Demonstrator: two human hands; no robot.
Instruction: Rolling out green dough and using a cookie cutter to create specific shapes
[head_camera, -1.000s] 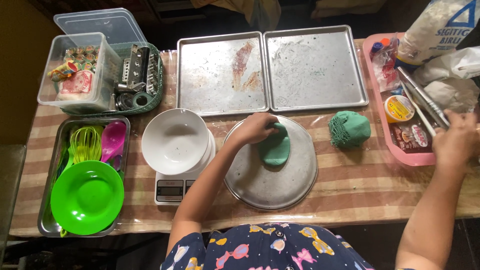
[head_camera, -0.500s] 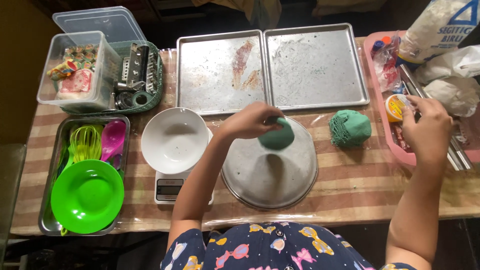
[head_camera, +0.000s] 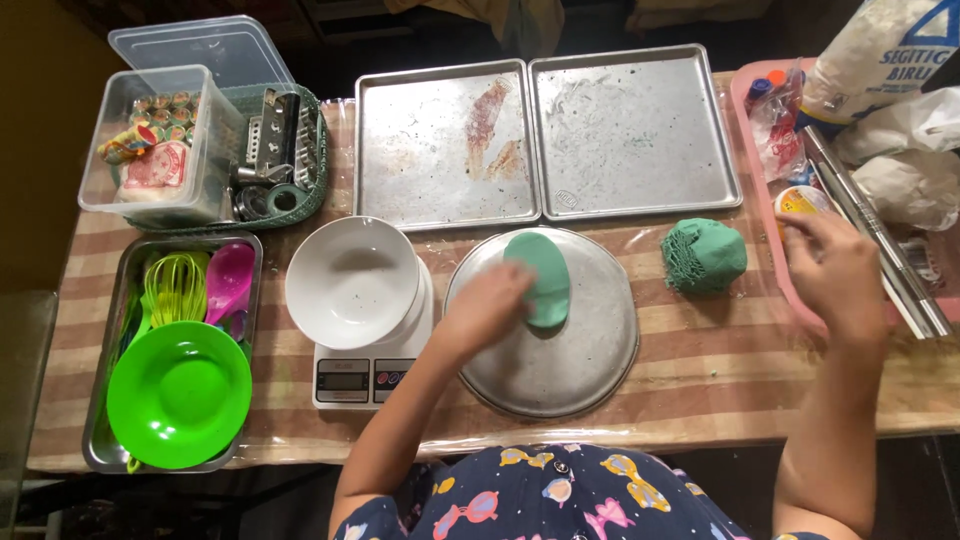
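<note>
A flattened oval of green dough (head_camera: 540, 275) lies on a round metal tray (head_camera: 560, 370) in front of me. My left hand (head_camera: 488, 305) rests on the dough's left edge, fingers curled against it. My right hand (head_camera: 835, 270) hovers over the near edge of a pink tray (head_camera: 770, 240) at the right, fingers spread, beside a small round container with a yellow lid (head_camera: 800, 200). It holds nothing that I can see. A larger lump of green dough (head_camera: 705, 255), marked with a net pattern, sits on the table between the two trays.
Two rectangular baking sheets (head_camera: 545, 135) lie at the back. A white bowl (head_camera: 350, 280) stands on a kitchen scale (head_camera: 360, 375). A metal tray with a green plate (head_camera: 175, 395) and whisks is at left. Behind it stand a clear plastic box (head_camera: 160, 150) and a basket of tools (head_camera: 285, 150). White bags (head_camera: 890, 100) and a long metal tool (head_camera: 875, 235) lie far right.
My left hand lifted the green dough off the round tray, then laid it back as a flatter oval. My right hand drew back from the far side of the pink tray toward its near edge.
</note>
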